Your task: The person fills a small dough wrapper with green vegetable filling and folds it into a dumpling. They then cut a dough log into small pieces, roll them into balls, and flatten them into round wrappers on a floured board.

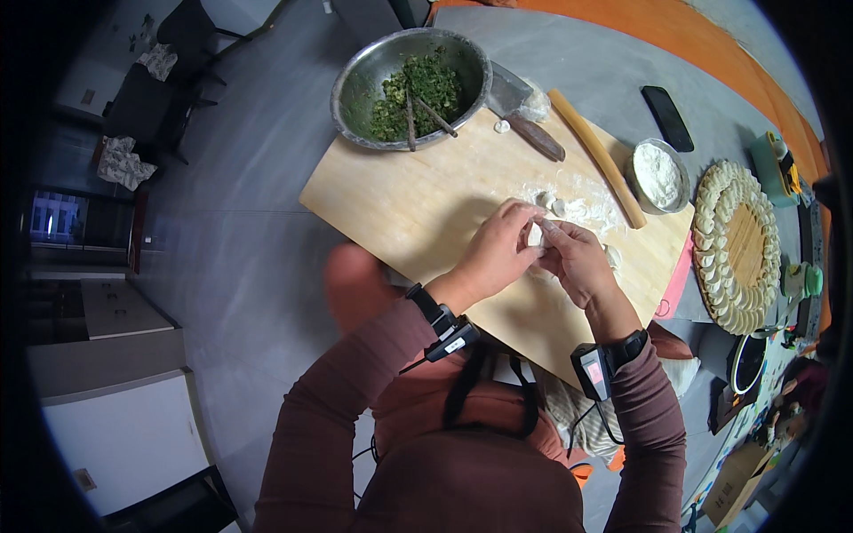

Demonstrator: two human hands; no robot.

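Between the fingertips of my left hand (496,250) and my right hand (576,260), a small white piece of dough (535,235) is pinched above the wooden board (386,200). My fingers hide part of it, so whether it is a dumpling cannot be told. Just beyond my fingers, small dough pieces (550,202) lie in scattered flour (590,210). Another dough piece (612,256) rests beside my right hand. A steel bowl (350,100) of chopped green filling (420,90), with chopsticks (410,120) in it, stands at the board's far left corner.
A rolling pin (596,160) lies across the board, near a bowl of flour (658,174). A cleaver (533,136) is beside the steel bowl. To the right, a round tray (746,243) carries rings of folded dumplings (709,233). A black phone (668,118) lies on the grey table (580,46).
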